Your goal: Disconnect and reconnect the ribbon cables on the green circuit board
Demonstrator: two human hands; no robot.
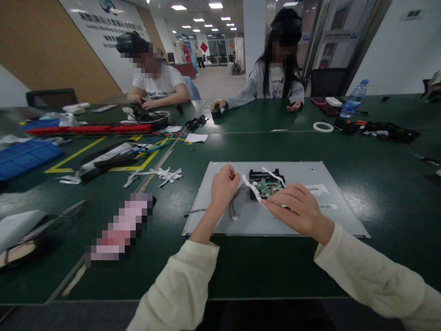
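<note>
In front of me a flat grey metal panel (206,193) lies on the green table. A green circuit board (268,187) in a black frame sits on its middle. My right hand (298,211) pinches a white strip (253,187) that stands up in front of the board's left part. Another short white strip (274,175) crosses the board's upper right. My left hand (225,184) hovers over the panel's left part, fingers curled together; whatever is between them is hidden. Grey cables (234,207) run from the board beside my left hand.
Loose white strips (165,174) and a pixelated phone-like object (122,225) lie to the left. A blue basket (29,156) stands far left. Across the table sit two people with headgear. A water bottle (354,99) and a white tape ring (323,127) are at the right.
</note>
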